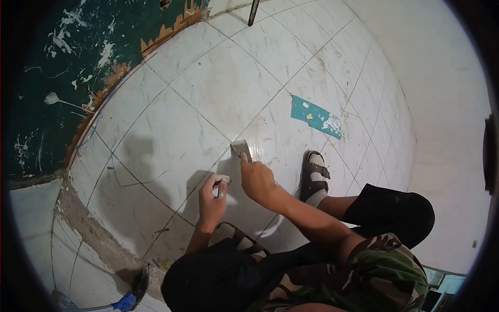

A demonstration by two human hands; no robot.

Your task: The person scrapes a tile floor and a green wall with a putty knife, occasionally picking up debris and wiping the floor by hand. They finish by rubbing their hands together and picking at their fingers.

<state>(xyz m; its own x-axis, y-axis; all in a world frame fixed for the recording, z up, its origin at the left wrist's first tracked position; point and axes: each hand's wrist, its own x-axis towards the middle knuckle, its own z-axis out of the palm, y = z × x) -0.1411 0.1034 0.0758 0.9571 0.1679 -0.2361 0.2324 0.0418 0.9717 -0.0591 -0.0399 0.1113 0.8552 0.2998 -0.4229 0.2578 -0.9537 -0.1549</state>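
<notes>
A person crouches on a white tiled floor (176,93). The right hand (257,179) presses a metal scraper (241,150) flat against a tile beside a grout line. The left hand (212,200) pinches a small white lump (222,187) just beside it. A sandalled foot (314,177) rests nearby, and a teal scrap (314,115) lies farther off.

White marbled floor tiles (171,135); teal paint scrap (314,115); grey scraper (241,150); camouflage shirt (384,270).

a room under renovation: tiled floor (171,140), paint-splattered green wall (47,78).
</notes>
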